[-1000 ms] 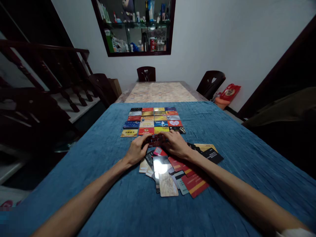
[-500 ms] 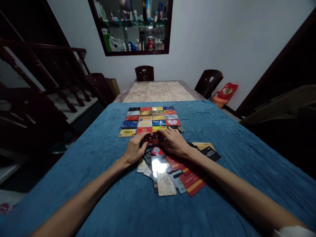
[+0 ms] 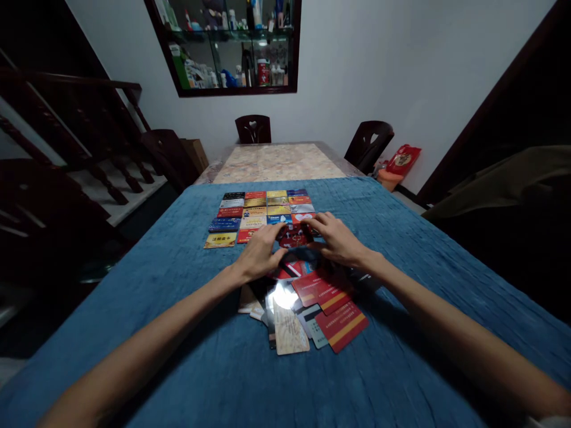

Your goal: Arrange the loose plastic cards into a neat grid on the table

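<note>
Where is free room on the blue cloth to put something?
Bare cloth: left of the card grid; right of the right hand; between the forearms, nearer than the loose cards. Crowded: the middle, around both hands.

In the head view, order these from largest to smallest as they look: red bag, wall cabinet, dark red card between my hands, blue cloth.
1. Blue cloth
2. Wall cabinet
3. Red bag and dark red card, unranked: they look about alike, and the card is partly covered.

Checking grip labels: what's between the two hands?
Between the left hand and right hand: a dark red patterned card, plus a blurred dark band nearer the camera, unidentified. Head view.
</note>
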Demonstrator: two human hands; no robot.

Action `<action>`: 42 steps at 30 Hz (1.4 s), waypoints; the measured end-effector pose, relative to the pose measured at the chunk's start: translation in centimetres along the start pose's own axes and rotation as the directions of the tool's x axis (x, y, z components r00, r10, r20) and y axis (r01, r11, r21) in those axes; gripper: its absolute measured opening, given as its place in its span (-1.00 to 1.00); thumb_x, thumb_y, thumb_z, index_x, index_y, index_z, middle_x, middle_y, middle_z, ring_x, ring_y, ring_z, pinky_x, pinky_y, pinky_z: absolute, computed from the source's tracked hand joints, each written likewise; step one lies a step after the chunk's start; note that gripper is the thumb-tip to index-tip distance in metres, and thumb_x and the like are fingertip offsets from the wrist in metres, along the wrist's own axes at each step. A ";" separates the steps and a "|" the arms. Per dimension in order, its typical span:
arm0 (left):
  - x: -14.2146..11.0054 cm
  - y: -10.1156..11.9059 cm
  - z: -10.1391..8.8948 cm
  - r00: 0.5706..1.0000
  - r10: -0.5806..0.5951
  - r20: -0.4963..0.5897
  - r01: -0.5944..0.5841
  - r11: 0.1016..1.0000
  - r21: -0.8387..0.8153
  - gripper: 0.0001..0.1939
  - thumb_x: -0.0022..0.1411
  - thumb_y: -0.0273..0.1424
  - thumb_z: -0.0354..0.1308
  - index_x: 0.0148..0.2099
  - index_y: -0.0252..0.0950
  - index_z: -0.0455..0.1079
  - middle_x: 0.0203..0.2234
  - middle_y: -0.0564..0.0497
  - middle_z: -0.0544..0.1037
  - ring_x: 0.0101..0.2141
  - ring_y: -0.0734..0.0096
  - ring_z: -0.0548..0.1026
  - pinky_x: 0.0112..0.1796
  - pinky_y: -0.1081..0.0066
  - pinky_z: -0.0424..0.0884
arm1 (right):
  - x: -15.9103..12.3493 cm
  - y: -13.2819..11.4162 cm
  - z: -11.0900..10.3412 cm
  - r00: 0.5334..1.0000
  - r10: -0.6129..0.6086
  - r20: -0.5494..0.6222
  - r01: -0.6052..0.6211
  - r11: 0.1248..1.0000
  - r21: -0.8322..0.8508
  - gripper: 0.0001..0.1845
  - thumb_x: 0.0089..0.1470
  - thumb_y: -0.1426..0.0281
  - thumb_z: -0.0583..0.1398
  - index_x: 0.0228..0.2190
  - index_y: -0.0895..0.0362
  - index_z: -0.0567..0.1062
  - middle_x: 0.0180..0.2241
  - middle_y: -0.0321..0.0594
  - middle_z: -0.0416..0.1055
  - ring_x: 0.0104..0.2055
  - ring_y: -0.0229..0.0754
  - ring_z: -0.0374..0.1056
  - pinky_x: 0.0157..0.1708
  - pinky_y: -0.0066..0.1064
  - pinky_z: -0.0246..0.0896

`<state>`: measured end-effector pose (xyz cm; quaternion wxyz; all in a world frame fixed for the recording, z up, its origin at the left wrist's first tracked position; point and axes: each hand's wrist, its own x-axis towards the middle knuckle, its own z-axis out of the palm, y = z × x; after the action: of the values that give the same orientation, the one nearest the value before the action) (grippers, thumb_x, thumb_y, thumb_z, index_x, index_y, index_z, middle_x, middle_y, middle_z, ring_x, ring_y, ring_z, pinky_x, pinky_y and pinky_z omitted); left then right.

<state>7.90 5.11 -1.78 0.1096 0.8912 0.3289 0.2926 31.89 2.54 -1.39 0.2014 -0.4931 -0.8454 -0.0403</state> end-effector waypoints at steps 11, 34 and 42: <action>7.7 2.4 5.7 0.990 -0.036 0.135 0.030 0.998 0.048 -0.55 0.14 -0.34 0.26 0.08 -0.28 0.33 -0.08 -0.14 0.42 -0.01 0.06 0.39 0.01 0.09 0.40 | -3.4 8.9 -1.4 0.998 0.033 -0.046 -0.028 0.993 0.116 -0.43 0.09 0.21 0.27 0.13 0.01 0.42 0.01 -0.02 0.35 0.02 0.13 0.26 0.07 0.06 0.23; 12.1 2.9 9.6 0.945 -0.130 0.299 0.090 0.985 0.147 -0.58 0.18 -0.27 0.26 0.05 -0.32 0.41 0.00 -0.17 0.42 0.09 -0.05 0.26 0.03 0.01 0.25 | -4.8 13.4 0.9 0.979 0.199 0.042 -0.203 0.968 0.145 -0.56 0.10 0.24 0.24 -0.01 0.14 0.54 0.02 -0.02 0.48 0.05 0.09 0.36 0.12 0.01 0.12; 12.2 2.6 9.7 0.939 -0.129 0.318 0.089 0.987 0.137 -0.65 0.19 -0.28 0.25 0.00 -0.30 0.45 -0.04 -0.16 0.47 0.09 -0.04 0.28 0.04 -0.01 0.24 | -4.9 13.6 1.3 0.978 0.204 0.048 -0.209 0.966 0.153 -0.59 0.12 0.24 0.22 -0.01 0.08 0.55 0.04 -0.06 0.49 0.07 0.08 0.37 0.13 0.03 0.14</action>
<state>22.44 11.03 -3.08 0.1244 0.9127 0.3722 0.1143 45.18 5.84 -6.22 0.2292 -0.5617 -0.7930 0.0558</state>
